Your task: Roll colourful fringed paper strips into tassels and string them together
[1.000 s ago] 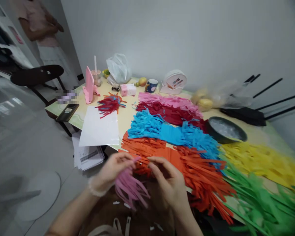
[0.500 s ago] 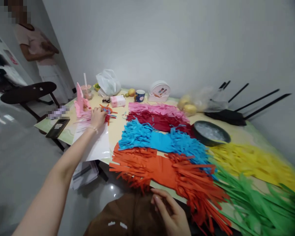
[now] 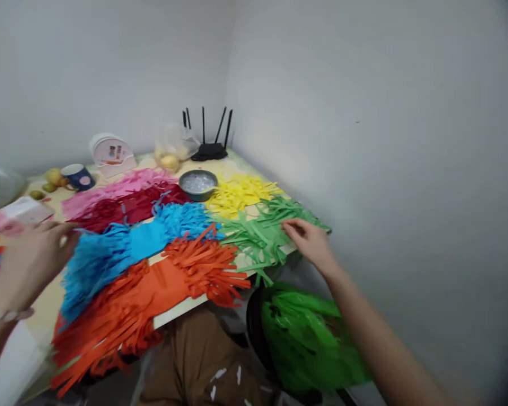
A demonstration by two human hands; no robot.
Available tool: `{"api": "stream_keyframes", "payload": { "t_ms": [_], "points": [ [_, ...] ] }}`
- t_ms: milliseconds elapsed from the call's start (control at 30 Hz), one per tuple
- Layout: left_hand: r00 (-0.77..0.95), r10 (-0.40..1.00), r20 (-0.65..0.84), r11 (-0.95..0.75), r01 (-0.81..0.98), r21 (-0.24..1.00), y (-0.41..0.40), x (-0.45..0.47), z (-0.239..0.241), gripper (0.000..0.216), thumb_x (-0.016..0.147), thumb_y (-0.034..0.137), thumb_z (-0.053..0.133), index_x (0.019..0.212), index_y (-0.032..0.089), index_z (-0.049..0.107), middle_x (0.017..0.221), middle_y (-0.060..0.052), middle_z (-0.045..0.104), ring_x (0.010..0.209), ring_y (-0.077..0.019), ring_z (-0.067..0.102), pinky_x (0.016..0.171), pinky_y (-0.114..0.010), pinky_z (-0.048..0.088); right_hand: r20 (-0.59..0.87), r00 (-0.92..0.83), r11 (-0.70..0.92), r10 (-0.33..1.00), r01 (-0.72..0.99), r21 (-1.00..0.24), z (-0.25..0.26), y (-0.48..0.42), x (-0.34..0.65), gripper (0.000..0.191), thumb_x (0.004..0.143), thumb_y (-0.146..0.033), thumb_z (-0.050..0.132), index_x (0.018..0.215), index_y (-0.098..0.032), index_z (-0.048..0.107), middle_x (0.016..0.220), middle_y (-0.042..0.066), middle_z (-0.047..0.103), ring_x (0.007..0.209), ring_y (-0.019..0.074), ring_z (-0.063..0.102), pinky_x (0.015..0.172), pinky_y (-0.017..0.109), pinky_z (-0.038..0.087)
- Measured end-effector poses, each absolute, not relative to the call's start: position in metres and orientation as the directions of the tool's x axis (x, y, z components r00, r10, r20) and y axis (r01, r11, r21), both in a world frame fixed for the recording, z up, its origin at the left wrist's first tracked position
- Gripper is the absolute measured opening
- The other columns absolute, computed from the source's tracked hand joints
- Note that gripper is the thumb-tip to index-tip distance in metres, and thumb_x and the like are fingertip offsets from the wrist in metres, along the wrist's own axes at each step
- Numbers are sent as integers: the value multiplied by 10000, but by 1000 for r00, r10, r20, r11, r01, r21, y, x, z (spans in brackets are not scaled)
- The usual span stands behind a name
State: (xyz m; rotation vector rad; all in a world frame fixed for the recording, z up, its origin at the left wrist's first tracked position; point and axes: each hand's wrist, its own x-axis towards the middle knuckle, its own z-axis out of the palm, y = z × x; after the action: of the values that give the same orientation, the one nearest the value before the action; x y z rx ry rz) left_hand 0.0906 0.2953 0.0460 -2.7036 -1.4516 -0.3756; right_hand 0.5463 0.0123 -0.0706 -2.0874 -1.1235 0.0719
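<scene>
Sheets of paper cut into fringes cover the table [image 3: 178,309]: green [image 3: 258,239] at the right corner, yellow [image 3: 237,192] behind it, orange [image 3: 152,287] along the near edge, blue [image 3: 131,242], dark red [image 3: 127,206] and pink [image 3: 118,186] further back. My right hand [image 3: 309,243] reaches out to the green fringed paper, its fingertips touching the strips near the table's right edge. My left hand [image 3: 27,265] is blurred and hovers over the table's left side beside the blue paper, fingers apart, with nothing seen in it.
A dark bowl [image 3: 197,185] stands between the red and yellow paper. At the back are a router [image 3: 209,149], a bag of fruit [image 3: 169,157], a white round gadget [image 3: 110,151] and a mug [image 3: 79,176]. A bin with a green bag [image 3: 305,338] stands under the table's right corner, close to the wall.
The view has swung to the right. My left hand has come back from the far-left pile of strips. My right hand has risen from my lap to the green paper.
</scene>
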Motion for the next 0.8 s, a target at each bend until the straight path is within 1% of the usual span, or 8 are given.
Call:
{"api": "stream_keyframes", "payload": {
  "t_ms": [33, 133, 200, 267, 367, 533, 667, 800],
  "points": [
    [623, 740, 255, -649, 760, 25, 290, 127, 45, 375, 899, 424, 457, 1052, 194, 711, 1105, -74, 717, 1025, -299, 617, 917, -407, 451, 273, 600, -344, 752, 710, -614, -68, 27, 562, 299, 911, -339, 510, 984, -153, 732, 952, 119, 775, 851, 250, 713, 808, 378, 546],
    [867, 453, 207, -891, 445, 86, 260, 258, 35, 362, 952, 346, 449, 1114, 167, 720, 1137, -105, 718, 1036, -261, 648, 909, -338, 474, 208, 507, -334, 837, 773, -540, -67, 82, 589, 265, 917, -195, 516, 1062, -146, 733, 1093, 115, 762, 1013, 232, 696, 950, 356, 502],
    [940, 322, 116, -941, 304, 149, 241, 346, 22, 341, 971, 258, 435, 1117, 146, 722, 1143, -119, 722, 1072, -250, 653, 950, -329, 469, 156, 448, -324, 881, 809, -491, -70, 117, 598, 288, 941, -140, 498, 1143, -141, 704, 1179, 110, 734, 1088, 205, 673, 1000, 341, 484],
    [962, 264, 72, -954, 249, 165, 230, 419, 3, 304, 966, 219, 474, 1139, 178, 720, 1148, -90, 731, 1089, -215, 659, 965, -293, 471, 109, 407, -325, 907, 840, -434, -76, 142, 609, 268, 970, -187, 537, 1206, -145, 657, 1248, 103, 690, 1130, 206, 650, 1014, 392, 492],
    [966, 256, 21, -956, 250, 155, 230, 486, -28, 271, 964, 214, 532, 1184, 167, 684, 1181, -103, 709, 1110, -213, 653, 982, -343, 493, 45, 388, -354, 921, 878, -323, -84, 157, 633, 318, 963, -324, 609, 1235, -160, 614, 1276, 97, 633, 1127, 231, 634, 970, 469, 527],
    [945, 325, -47, -942, 328, 76, 250, 514, -66, 332, 951, 352, 607, 1213, 147, 613, 1225, -104, 636, 1073, -233, 639, 923, -463, 548, -37, 406, -408, 913, 904, -127, -91, 150, 674, 345, 961, -343, 610, 1252, -159, 599, 1277, 108, 614, 1109, 233, 630, 942, 454, 543],
    [922, 384, -43, -923, 385, 6, 261, 513, -76, 326, 948, 368, 603, 1184, 144, 626, 1234, -106, 628, 1125, -250, 610, 970, -489, 508, -65, 385, -387, 921, 922, -23, -95, 147, 685, 342, 965, -348, 601, 1258, -171, 597, 1285, 104, 611, 1113, 233, 626, 951, 459, 536],
    [910, 414, -28, -910, 414, -3, 261, 522, -72, 349, 923, 403, 608, 1045, 87, 693, 1159, -193, 659, 1176, -336, 554, 1019, -524, 411, -68, 343, -341, 937, 939, 37, -95, 149, 688, 266, 975, -328, 580, 1165, -152, 640, 1234, 97, 631, 1129, 234, 608, 965, 457, 511]
  ]
}}
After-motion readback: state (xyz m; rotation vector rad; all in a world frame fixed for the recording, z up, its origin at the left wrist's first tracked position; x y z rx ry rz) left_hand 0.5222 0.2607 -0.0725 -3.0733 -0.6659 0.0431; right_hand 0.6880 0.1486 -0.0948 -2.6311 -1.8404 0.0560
